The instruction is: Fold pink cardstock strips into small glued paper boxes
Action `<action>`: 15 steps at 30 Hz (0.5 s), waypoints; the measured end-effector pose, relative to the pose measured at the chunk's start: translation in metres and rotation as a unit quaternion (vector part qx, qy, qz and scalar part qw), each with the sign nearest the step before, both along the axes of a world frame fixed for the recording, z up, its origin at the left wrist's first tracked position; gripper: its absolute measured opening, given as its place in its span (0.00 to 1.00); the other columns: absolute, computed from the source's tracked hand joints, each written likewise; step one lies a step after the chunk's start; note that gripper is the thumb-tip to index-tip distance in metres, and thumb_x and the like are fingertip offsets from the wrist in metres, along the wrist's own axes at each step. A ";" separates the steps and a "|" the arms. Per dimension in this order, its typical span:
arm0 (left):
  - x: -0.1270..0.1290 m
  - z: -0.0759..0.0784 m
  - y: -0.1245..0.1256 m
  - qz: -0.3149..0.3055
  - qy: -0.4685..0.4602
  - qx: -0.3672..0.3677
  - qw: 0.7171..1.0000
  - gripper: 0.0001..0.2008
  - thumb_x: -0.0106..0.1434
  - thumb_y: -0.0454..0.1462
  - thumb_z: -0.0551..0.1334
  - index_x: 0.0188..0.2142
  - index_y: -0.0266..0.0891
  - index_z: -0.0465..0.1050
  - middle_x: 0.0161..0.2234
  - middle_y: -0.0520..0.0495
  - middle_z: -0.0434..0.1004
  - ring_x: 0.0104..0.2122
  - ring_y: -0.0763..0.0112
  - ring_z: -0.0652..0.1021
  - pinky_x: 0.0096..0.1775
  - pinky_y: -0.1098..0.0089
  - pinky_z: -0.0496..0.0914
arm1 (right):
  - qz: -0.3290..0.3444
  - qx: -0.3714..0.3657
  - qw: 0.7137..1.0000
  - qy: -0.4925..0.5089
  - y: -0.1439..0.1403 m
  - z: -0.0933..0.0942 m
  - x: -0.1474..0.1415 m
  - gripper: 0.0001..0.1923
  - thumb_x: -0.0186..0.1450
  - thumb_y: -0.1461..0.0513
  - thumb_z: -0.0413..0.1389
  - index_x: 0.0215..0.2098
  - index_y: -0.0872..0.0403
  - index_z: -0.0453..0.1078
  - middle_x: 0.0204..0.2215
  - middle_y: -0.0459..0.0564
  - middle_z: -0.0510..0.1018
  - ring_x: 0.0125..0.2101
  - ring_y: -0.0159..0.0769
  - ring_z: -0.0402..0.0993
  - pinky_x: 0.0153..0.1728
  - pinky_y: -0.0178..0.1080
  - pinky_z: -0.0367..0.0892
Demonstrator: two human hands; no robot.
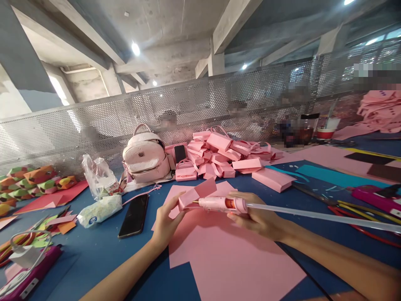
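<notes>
At the middle of the blue surface (94, 251), the left hand (164, 223) holds a partly folded pink paper box blank (196, 194), its fingers pinching one flap at the blank's 8 o'clock edge. The right hand (257, 217) grips a pink hot-glue gun (221, 204), fingers wrapped closed around its body, with the nozzle tip touching the blank and a clear glue stick (313, 215) trailing out toward 3 o'clock. Judging by this, the box in hand is only part assembled: its flaps stand open and glue is just being laid. A heap of finished pink boxes (219, 159) lies at 12 o'clock, so much work looks done. Large pink sheets (232, 259) lie under the hands at 6 o'clock, uncut, suggesting more remain. A black phone (134, 215) lies at 9 o'clock, a pink backpack (145, 159) at 11 o'clock.
</notes>
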State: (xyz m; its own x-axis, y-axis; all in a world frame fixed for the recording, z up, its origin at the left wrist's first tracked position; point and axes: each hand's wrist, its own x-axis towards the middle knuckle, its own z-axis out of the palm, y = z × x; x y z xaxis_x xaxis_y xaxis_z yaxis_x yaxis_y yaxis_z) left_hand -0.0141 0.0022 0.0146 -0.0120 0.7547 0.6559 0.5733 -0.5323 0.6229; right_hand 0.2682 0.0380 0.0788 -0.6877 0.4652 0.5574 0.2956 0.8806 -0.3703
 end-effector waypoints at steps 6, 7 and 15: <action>-0.001 -0.001 0.001 -0.008 -0.009 -0.003 1.000 0.20 0.64 0.41 0.64 0.55 0.41 0.72 0.48 0.43 0.81 0.46 0.59 0.81 0.48 0.66 0.75 | -0.030 0.010 0.999 -0.009 0.003 -0.003 0.002 0.11 0.68 0.57 0.50 0.29 0.52 0.61 0.25 0.45 0.68 0.24 0.33 0.65 0.27 0.34 0.60; -0.002 -0.001 0.001 -0.010 -0.011 -0.001 1.000 0.20 0.64 0.41 0.64 0.55 0.40 0.72 0.48 0.43 0.81 0.46 0.59 0.81 0.47 0.66 0.75 | -0.030 0.008 0.999 -0.009 0.003 -0.002 0.003 0.11 0.68 0.57 0.50 0.29 0.52 0.61 0.26 0.45 0.67 0.24 0.33 0.64 0.27 0.34 0.60; -0.002 -0.002 0.002 -0.009 -0.021 0.003 1.000 0.18 0.64 0.41 0.64 0.52 0.39 0.73 0.48 0.42 0.81 0.46 0.57 0.81 0.48 0.63 0.75 | -0.026 -0.005 1.000 0.002 0.003 0.002 0.002 0.11 0.68 0.57 0.50 0.29 0.53 0.62 0.26 0.46 0.69 0.24 0.33 0.64 0.25 0.33 0.61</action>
